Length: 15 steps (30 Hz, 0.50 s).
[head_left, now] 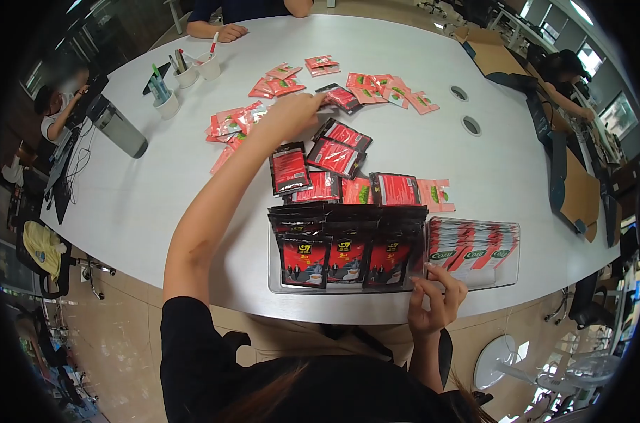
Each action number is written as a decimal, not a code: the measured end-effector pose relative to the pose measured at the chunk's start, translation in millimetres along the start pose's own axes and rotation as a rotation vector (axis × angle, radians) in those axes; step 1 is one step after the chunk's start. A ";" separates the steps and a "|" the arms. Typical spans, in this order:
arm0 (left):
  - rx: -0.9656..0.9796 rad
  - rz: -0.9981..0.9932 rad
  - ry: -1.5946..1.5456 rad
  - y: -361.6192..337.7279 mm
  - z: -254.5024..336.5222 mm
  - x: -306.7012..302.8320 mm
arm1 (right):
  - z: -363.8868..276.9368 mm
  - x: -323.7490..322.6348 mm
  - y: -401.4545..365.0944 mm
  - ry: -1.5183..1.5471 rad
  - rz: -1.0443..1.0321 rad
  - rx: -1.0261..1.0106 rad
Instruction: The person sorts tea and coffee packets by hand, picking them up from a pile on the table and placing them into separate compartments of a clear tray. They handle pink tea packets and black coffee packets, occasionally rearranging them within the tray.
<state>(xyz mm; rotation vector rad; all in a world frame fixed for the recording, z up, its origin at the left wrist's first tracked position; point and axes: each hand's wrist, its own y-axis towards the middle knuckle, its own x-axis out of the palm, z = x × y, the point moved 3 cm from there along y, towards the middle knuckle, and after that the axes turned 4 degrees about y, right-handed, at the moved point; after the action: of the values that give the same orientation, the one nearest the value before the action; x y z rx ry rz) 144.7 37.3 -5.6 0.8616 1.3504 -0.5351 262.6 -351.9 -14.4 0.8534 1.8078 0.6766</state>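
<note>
My left hand [292, 116] stretches across the table, its fingers closed at the left edge of a black-and-red coffee sachet [345, 100]. More coffee sachets [290, 168] lie loosely between that hand and a clear plastic tray [397, 290]. Upright rows of G7 coffee sachets [345, 261] fill the tray's left part. In its right part stand red-and-white Cozy sachets [475, 247]. At the tray's front, beside the divider between the two parts, my right hand [438, 299] pinches the clear plastic with thumb and fingers.
Loose pink-and-red sachets [278, 86] lie in groups farther back. White cups [207, 67] with pens and a grey bottle [118, 125] stand at the left. Across the table rests another person's hand [231, 32]. Open cardboard boxes [574, 180] line the right edge.
</note>
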 end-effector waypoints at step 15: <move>0.089 0.086 -0.121 62.0 -2.6 38.4 | -0.1 -1.7 1.7 -0.005 -0.008 0.015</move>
<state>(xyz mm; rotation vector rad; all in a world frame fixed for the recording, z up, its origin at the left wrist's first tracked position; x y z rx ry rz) 197.6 81.8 -29.1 0.9410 1.1815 -0.5748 263.4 -352.3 -12.2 0.8563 1.8130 0.6561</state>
